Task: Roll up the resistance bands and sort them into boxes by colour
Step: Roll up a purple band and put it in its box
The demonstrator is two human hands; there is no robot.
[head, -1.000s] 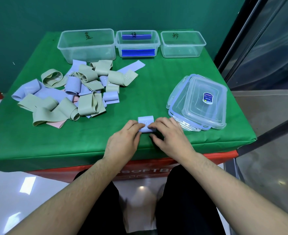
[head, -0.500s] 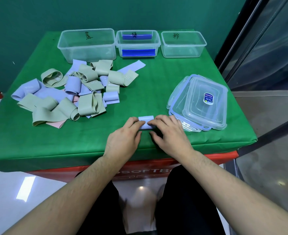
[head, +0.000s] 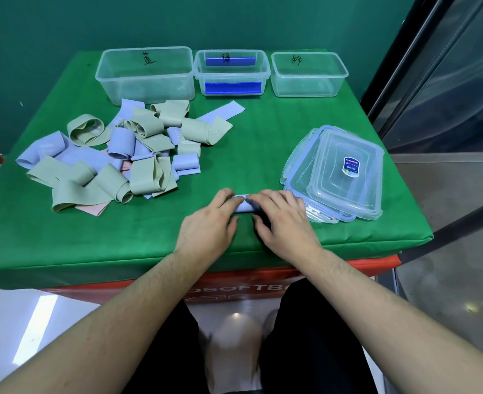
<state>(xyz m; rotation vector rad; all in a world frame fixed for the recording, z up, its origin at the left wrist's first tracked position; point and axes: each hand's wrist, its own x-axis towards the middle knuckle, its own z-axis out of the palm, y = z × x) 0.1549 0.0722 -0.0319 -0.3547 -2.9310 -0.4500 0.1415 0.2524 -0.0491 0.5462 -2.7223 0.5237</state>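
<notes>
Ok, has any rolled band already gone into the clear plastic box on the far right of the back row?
No, the right-hand clear plastic box holds nothing, and both hands are rolling a pale blue band at the table's near edge.

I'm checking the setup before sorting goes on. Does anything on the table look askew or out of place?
The stack of lids sits crooked, fanned unevenly, with a corner near the table's front edge. The loose bands lie in a tangled heap, as expected before sorting. All three boxes stand upright in a row.

Bare green cloth mid-table; band pile blocks left, stacked lids right.
</notes>
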